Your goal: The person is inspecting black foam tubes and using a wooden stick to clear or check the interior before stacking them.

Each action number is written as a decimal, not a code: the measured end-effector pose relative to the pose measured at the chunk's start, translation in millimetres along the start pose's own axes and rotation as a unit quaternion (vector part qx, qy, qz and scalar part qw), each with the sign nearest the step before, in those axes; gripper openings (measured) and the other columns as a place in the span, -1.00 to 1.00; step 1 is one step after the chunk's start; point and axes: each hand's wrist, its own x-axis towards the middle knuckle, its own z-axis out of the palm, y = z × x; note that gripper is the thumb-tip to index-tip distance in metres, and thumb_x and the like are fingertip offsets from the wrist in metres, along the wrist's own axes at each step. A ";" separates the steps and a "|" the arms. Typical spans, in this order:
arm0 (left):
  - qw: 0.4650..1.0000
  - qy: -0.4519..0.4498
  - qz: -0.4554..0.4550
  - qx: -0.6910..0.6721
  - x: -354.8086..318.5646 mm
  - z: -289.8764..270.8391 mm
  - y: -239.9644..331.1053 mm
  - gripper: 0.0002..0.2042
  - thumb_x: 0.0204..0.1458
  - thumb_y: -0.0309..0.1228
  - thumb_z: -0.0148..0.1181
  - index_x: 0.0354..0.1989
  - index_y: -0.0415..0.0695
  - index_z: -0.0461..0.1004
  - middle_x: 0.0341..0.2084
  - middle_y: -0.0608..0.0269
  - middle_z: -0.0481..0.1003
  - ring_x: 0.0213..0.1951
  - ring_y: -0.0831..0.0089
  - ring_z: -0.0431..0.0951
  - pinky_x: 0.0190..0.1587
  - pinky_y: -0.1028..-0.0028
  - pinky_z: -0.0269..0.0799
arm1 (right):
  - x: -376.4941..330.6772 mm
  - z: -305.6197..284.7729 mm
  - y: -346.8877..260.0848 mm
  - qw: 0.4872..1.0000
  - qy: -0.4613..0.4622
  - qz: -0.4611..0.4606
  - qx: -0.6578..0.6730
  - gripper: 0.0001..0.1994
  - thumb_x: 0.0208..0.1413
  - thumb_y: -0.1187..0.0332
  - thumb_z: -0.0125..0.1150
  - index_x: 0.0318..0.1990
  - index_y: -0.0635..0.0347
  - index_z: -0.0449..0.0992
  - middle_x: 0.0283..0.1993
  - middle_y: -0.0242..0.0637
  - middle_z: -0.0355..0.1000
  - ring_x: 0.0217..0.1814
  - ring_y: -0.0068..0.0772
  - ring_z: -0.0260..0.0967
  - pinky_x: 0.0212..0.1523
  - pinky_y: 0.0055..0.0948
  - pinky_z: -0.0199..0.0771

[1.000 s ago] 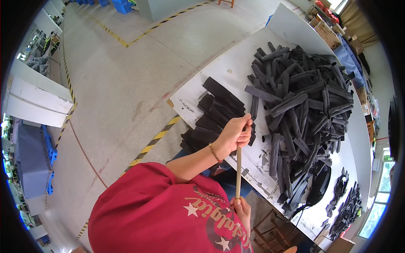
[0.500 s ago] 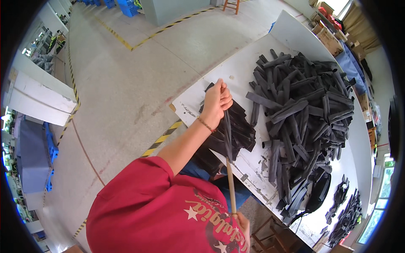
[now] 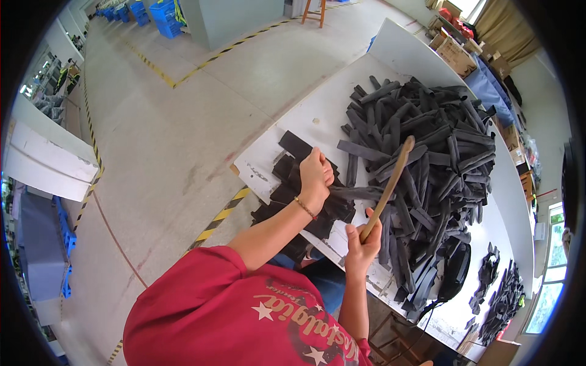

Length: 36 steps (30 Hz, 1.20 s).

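Head view showed the right hand (image 3: 360, 247) clenched low around a wooden stick (image 3: 386, 189), which slanted up and away over the worktop (image 3: 317, 110), so that its far tip hung above the big heap of dark strips (image 3: 427, 152). Just left of that grip, the left hand (image 3: 316, 177) pinched one dark strip (image 3: 360, 193) at its end, pulling it level toward the stick. Under the left hand lay a flat stack of dark pieces (image 3: 293, 183), close to the worktop's near edge. Beyond the heap, bare white worktop left room.
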 end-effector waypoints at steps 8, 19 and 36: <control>0.999 0.022 -0.007 0.025 -14.9 -19.2 -16.3 -0.72 0.13 -0.27 -0.10 -0.62 -0.01 0.15 -0.86 0.46 0.06 -0.85 0.63 -0.04 -0.78 0.54 -0.15 | 34.1 9.6 -12.3 0.991 0.050 0.026 0.123 -0.82 0.11 0.46 0.22 -0.16 0.21 0.37 -0.54 -0.61 0.13 -0.66 -0.84 -0.07 -0.68 -0.74 -0.16; 0.997 -0.027 0.056 0.051 -53.3 -17.4 -16.6 -0.65 0.22 -0.19 -0.12 -0.62 -0.03 0.12 -0.87 0.46 0.06 -0.86 0.65 -0.02 -0.81 0.58 -0.15 | 45.9 10.6 13.3 0.964 0.104 0.093 0.227 -0.85 0.11 0.48 0.22 -0.32 0.15 0.32 -0.54 -0.56 0.20 -0.71 -0.81 -0.06 -0.74 -0.71 -0.15; 0.913 -0.312 -0.030 0.261 -44.4 -21.9 -18.8 -0.83 0.10 -0.34 0.16 -0.31 -0.20 0.46 -0.46 0.36 0.46 -0.42 0.64 0.43 -0.35 0.67 0.32 | 29.3 -0.6 10.0 0.981 0.028 0.013 0.192 -0.80 0.05 0.57 0.25 -0.37 0.12 0.31 -0.46 -0.49 0.33 -0.62 -0.82 0.02 -0.64 -0.76 -0.06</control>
